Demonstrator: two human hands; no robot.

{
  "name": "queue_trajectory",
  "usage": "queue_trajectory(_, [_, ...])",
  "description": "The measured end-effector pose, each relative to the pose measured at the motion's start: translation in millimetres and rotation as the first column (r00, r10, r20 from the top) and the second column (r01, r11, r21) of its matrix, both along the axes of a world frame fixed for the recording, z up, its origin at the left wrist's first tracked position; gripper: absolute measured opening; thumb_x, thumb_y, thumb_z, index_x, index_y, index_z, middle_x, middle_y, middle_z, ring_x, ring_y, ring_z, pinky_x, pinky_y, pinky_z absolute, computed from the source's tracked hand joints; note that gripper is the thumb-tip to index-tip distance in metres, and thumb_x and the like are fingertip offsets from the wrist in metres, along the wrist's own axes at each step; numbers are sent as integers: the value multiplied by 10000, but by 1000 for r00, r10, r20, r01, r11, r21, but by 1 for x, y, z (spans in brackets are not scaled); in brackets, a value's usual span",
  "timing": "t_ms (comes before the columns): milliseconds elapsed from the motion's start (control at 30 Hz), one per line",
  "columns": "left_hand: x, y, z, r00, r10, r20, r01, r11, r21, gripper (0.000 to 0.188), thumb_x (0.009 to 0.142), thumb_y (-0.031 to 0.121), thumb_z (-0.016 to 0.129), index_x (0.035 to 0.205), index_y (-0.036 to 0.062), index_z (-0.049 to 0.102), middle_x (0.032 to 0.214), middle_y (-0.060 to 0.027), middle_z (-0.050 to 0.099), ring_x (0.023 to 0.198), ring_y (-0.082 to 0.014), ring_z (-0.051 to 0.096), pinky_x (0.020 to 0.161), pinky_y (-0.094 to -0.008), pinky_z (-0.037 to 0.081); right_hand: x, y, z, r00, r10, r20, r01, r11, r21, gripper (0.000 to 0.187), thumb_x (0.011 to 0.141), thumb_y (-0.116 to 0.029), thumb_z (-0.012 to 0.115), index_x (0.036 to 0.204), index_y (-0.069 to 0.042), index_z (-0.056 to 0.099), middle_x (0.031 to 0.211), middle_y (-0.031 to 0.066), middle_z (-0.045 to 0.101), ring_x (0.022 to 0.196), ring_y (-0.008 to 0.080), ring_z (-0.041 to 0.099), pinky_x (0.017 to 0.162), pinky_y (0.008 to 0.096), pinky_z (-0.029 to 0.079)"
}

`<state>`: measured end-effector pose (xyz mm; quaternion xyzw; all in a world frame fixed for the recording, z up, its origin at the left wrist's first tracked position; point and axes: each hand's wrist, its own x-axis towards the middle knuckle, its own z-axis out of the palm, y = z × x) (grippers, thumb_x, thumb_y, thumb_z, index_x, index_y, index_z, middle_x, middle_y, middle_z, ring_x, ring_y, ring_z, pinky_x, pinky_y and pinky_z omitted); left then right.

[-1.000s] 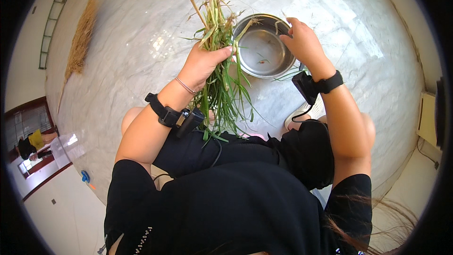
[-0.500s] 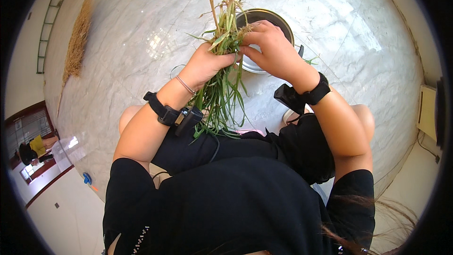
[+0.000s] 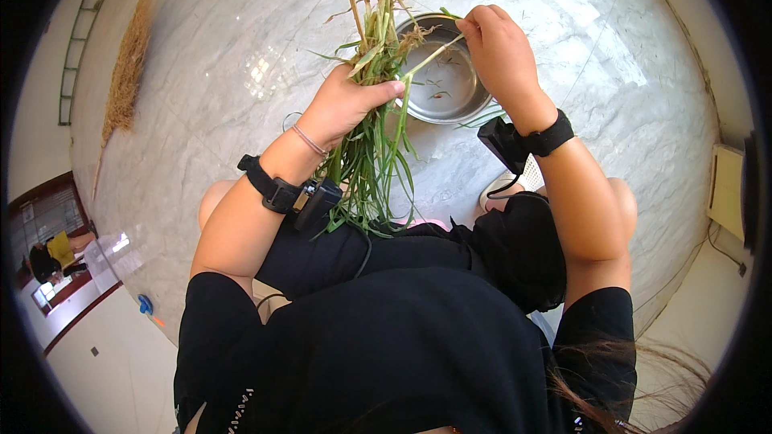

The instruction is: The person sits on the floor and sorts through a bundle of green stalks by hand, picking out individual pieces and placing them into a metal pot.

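My left hand point(image 3: 354, 104) is closed around a thick bunch of long green grass point(image 3: 374, 157). Its pale stems and brown, root-like ends point away from me, while the leaf blades hang toward my lap. My right hand point(image 3: 500, 52) pinches the end of a single pale grass stalk point(image 3: 441, 54), which stretches from the bunch near my left thumb to my fingertips. Beneath the stalk a round metal bowl point(image 3: 442, 108) rests on the floor, with a few green and brown scraps on its bottom. Black straps with small devices sit around both forearms.
Grey marbled tiles point(image 3: 265, 24) make up the floor. A straw broom point(image 3: 129, 72) lies at the far left, beside a green ladder-like frame point(image 3: 74, 56). One of my shoes point(image 3: 527, 177) shows near the bowl. A blue object point(image 3: 145, 304) lies at the left edge.
My right hand has moved from the bunch to the right, drawing one stalk out across the bowl. The bowl's inside now shows. My left hand has shifted slightly left with the bunch.
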<state>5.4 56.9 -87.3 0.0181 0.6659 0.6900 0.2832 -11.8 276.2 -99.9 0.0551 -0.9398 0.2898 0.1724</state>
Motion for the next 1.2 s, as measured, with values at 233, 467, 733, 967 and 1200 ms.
queue_trajectory(233, [-2, -8, 2, 1000, 20, 23, -19, 999, -38, 225, 794, 55, 638, 993, -7, 553, 826, -28, 590, 713, -101, 555, 645, -233, 465, -22, 49, -22, 990, -136, 30, 132, 985, 111, 235, 858, -244, 520, 797, -22, 564, 815, 172, 582, 738, 354, 559, 635, 426, 449])
queue_trajectory(467, [-4, -10, 3, 999, 42, 0, -42, 998, -48, 229, 790, 69, 647, 987, -5, 556, 839, -39, 603, 753, -107, 562, 664, -235, 464, -5, 33, -15, 943, 4, 333, -49, 991, 128, 427, 818, -372, 585, 629, 10, 565, 535, 155, 518, 509, 306, 489, 516, 360, 412])
queue_trajectory(733, [-3, -7, 6, 998, -2, 61, 5, 999, -39, 285, 792, 82, 651, 1043, -3, 546, 875, -14, 585, 760, -93, 547, 671, -230, 461, 12, -8, 10, 846, 442, 299, -163, 748, -644, 240, 872, -240, 562, 807, -10, 553, 670, 29, 563, 608, 94, 541, 547, 240, 440])
queue_trajectory(967, [-1, 0, 15, 999, -27, 24, 27, 999, -16, 306, 786, 82, 658, 1054, -8, 542, 886, -16, 581, 766, -88, 544, 674, -227, 458, 11, 1, 10, 715, 594, 368, 176, 357, -917, 279, 879, -209, 493, 635, -75, 475, 538, -11, 428, 472, 80, 363, 501, 228, 331])
queue_trajectory(1200, [-7, -2, 39, 995, -95, 24, 97, 992, -77, 290, 772, 91, 672, 1024, -3, 564, 842, -5, 585, 759, -89, 539, 670, -221, 443, 9, 24, 21, 494, 821, 286, 199, 214, -956, 334, 891, -220, 460, 585, -100, 401, 486, -36, 314, 441, 85, 246, 521, 241, 283])
